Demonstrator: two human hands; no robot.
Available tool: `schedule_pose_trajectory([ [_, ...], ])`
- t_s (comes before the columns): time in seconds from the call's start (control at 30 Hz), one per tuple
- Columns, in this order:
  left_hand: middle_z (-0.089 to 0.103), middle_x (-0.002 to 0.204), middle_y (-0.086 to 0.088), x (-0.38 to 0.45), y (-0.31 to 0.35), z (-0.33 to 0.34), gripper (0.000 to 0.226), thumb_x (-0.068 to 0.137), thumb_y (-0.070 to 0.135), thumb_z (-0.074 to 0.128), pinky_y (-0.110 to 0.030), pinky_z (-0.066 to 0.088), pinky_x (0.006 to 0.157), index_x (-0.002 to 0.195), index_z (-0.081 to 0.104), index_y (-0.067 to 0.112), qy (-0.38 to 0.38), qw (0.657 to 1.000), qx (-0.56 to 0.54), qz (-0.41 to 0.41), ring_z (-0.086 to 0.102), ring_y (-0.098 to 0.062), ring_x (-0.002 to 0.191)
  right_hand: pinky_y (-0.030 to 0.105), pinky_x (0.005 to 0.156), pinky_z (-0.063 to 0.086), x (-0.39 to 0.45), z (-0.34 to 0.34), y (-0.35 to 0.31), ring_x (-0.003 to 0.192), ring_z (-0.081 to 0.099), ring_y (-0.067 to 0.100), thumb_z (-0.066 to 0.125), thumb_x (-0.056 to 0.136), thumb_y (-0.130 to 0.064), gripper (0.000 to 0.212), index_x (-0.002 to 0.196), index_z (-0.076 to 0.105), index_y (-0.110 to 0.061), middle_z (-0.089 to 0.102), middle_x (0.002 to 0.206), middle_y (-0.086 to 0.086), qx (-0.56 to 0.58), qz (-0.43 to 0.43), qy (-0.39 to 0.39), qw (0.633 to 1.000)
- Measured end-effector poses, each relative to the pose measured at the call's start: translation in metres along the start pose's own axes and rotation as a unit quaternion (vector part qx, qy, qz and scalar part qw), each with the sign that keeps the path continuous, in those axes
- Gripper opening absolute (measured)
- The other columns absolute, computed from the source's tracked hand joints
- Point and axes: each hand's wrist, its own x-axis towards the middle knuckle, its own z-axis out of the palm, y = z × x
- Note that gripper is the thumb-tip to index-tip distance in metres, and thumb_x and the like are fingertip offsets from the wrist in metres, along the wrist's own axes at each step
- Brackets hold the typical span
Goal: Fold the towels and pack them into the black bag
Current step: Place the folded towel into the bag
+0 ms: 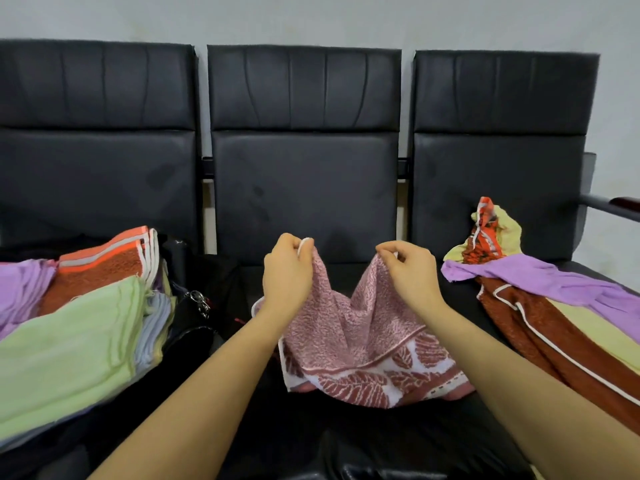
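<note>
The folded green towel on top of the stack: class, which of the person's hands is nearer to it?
Left. The left hand pinches the pink towel just right of the folded green towel; the right hand pinches the pink towel's other corner, farther right.

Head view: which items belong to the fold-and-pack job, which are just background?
Job: pink towel, pinched by left hand and right hand; folded towel stack; unfolded towel pile; black bag.

Background: black seats; armrest; wall.
</note>
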Motion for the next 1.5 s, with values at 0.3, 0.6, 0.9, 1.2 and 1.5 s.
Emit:
schedule_pose_trajectory([
  [0.3, 0.054, 0.077, 0.003, 0.05, 0.07, -0.045, 0.017, 0.093, 0.021, 0.052, -0.027, 0.036, 0.072, 0.084, 0.054, 0.008, 0.04, 0.999, -0.035, 0.004, 0.05, -0.014, 0.075, 0.019, 0.077, 0.037, 0.037, -0.039, -0.071, 0.091, 0.056, 0.013, 0.047, 0.092, -0.003, 0.023, 0.107, 0.063, -0.009, 0.065, 0.102, 0.004, 0.065, -0.042, 0.146, 0.986],
  [0.6, 0.06, 0.113, -0.01, 0.072, 0.124, -0.087, 0.032, 0.093, -0.002, 0.037, -0.013, 0.03, 0.066, 0.115, 0.058, 0.005, 0.115, 0.992, -0.011, 0.046, 0.056, -0.022, 0.093, 0.034, 0.092, 0.044, 0.061, -0.092, -0.122, 0.11, 0.057, 0.024, 0.042, 0.1, -0.018, 0.029, 0.123, 0.058, -0.012, 0.063, 0.119, 0.007, 0.049, -0.018, 0.235, 0.971],
  [0.9, 0.062, 0.118, -0.01, 0.073, 0.115, -0.1, 0.055, 0.076, -0.009, 0.037, -0.035, 0.048, 0.083, 0.122, 0.061, 0.011, 0.085, 0.993, 0.042, 0.073, 0.058, -0.032, 0.104, 0.026, 0.089, 0.038, 0.064, -0.116, -0.122, 0.119, 0.05, 0.024, 0.036, 0.1, -0.005, 0.041, 0.139, 0.045, -0.013, 0.05, 0.136, 0.012, 0.075, 0.034, 0.218, 0.972],
  [1.2, 0.067, 0.115, -0.007, 0.073, 0.108, -0.098, 0.03, 0.093, 0.006, 0.046, -0.036, 0.047, 0.096, 0.112, 0.069, 0.009, 0.172, 0.983, -0.058, 0.005, 0.062, -0.026, 0.103, 0.034, 0.087, 0.049, 0.067, -0.113, -0.116, 0.089, 0.06, 0.016, 0.053, 0.095, -0.015, 0.016, 0.098, 0.068, -0.015, 0.066, 0.094, 0.001, 0.146, 0.06, 0.274, 0.948],
  [1.5, 0.062, 0.126, -0.004, 0.081, 0.112, -0.097, 0.055, 0.082, -0.009, 0.036, -0.029, 0.047, 0.095, 0.123, 0.064, 0.015, 0.161, 0.983, -0.089, -0.016, 0.057, -0.023, 0.114, 0.028, 0.103, 0.04, 0.069, -0.121, -0.113, 0.12, 0.053, 0.023, 0.043, 0.096, -0.001, 0.037, 0.126, 0.059, -0.014, 0.058, 0.129, 0.008, 0.177, 0.071, 0.272, 0.943],
])
